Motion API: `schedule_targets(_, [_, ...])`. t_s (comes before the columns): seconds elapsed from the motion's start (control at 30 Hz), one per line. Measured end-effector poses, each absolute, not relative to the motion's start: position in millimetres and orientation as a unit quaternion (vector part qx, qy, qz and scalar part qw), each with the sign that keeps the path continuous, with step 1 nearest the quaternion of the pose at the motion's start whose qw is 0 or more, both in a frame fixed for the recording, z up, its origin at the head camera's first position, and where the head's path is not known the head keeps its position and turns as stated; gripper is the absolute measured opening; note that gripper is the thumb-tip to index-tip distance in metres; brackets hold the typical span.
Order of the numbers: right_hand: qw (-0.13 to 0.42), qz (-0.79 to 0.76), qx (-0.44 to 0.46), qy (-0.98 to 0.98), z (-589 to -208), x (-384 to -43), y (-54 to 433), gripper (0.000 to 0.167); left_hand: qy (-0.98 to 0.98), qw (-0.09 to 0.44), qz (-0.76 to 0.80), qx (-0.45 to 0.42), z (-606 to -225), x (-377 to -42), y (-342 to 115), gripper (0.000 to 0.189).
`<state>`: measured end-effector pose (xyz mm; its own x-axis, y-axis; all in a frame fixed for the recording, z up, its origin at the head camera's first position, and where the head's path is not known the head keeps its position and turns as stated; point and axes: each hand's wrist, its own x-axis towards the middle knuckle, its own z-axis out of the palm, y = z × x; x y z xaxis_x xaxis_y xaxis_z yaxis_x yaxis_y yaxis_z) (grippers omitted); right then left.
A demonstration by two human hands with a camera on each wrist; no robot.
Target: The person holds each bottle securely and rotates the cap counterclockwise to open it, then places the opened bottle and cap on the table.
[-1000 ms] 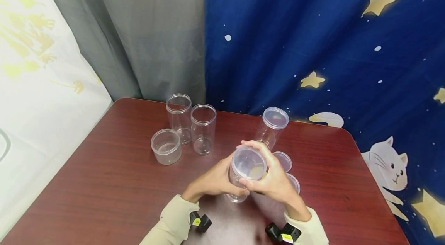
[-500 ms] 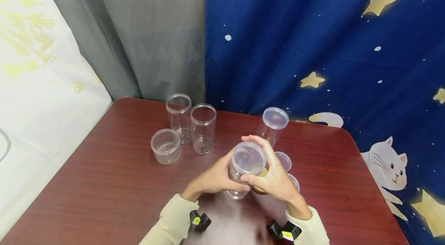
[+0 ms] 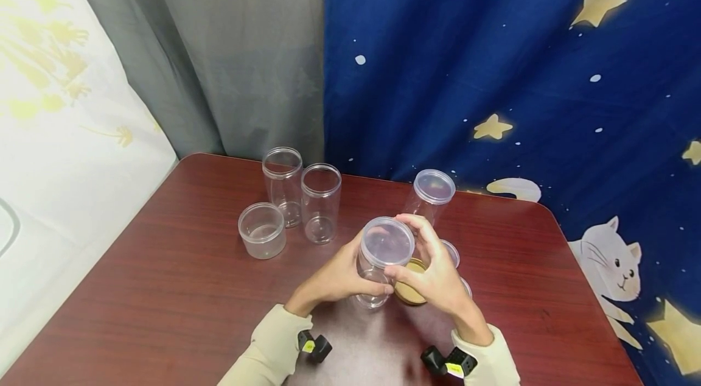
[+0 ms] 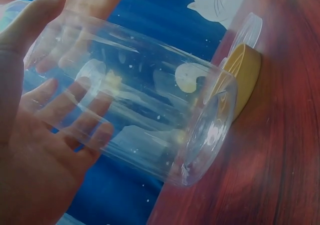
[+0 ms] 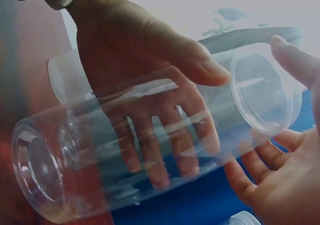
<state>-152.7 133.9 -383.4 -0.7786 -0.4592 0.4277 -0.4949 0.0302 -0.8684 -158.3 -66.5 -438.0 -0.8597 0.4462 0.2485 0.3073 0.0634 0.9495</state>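
Left grip [image 3: 339, 273] wrapped round the body of a tall jar [image 3: 372, 270]; right grip [image 3: 435, 273] grasping its lid [image 3: 387, 242], thumb at the near rim, fingers round the side. I hold the jar in the lower middle of the head frame, over the desk [image 3: 181, 301]. Only the head view gives me the full layout: two uncapped jars [image 3: 320, 212] and a short tub [image 3: 261, 240] left of centre, a capped jar [image 3: 434, 188] beyond my right grip. Both wrist views add what the head view lacks: fingers of my left grip seen through the jar wall. The left wrist view also shows the side wall of a gold lid [image 4: 247, 77], right of frame, past the jar's base. Obscured: two clear lids [image 3: 451, 252] and the gold lid, partly behind my right grip in the head view; likewise the lower body of the capped jar. The lidded end runs out of sight at the upper left of the left wrist view. I cannot tell how tightly the lid is seated, nor whether the base touches the desk. Appearance: colourless transparent cylinder, straight-sided, streaked with reflections; base ringed, bright with glare; lid round, whitish, translucent.
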Motion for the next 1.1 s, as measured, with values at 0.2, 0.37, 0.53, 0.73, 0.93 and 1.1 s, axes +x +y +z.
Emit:
schedule_targets(0.2, [-0.009,0.609,0.346,-0.714,-381,-154,138,0.081,0.720,0.059,0.635,0.272,-437,-160,-69,0.096])
schedule_targets(0.37, [-0.027,0.620,0.361,-0.696,-381,-155,141,0.075,0.706,0.066,0.643,0.290,-437,-160,-70,0.097])
schedule_targets(0.53, [-0.047,0.623,0.379,-0.683,-380,-155,142,0.072,0.706,0.067,0.642,0.291,-436,-160,-70,0.099])
schedule_targets(0.73, [-0.071,0.629,0.390,-0.668,-379,-157,144,0.070,0.708,0.066,0.641,0.288,-437,-160,-71,0.099])
schedule_targets(0.93, [-0.066,0.629,0.410,-0.658,-381,-159,144,0.072,0.709,0.065,0.643,0.282,-438,-161,-71,0.101])
schedule_targets(1.1, [0.000,0.612,0.381,-0.693,-383,-155,138,0.078,0.723,0.031,0.639,0.260,-438,-161,-69,0.096])
